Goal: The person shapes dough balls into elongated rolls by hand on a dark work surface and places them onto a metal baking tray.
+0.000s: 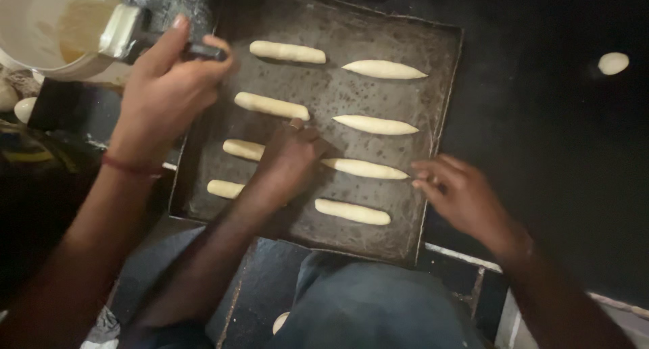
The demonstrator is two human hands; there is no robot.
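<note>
Looked like the dough sticks were getting lined up on the dark tray. The left hand was curled over one, though I couldn't tell if it gripped. The right hand pinched the tray's rim. A co-worker's hand held a brush. Soft dough, so nudging more would've needed a light touch.
</note>
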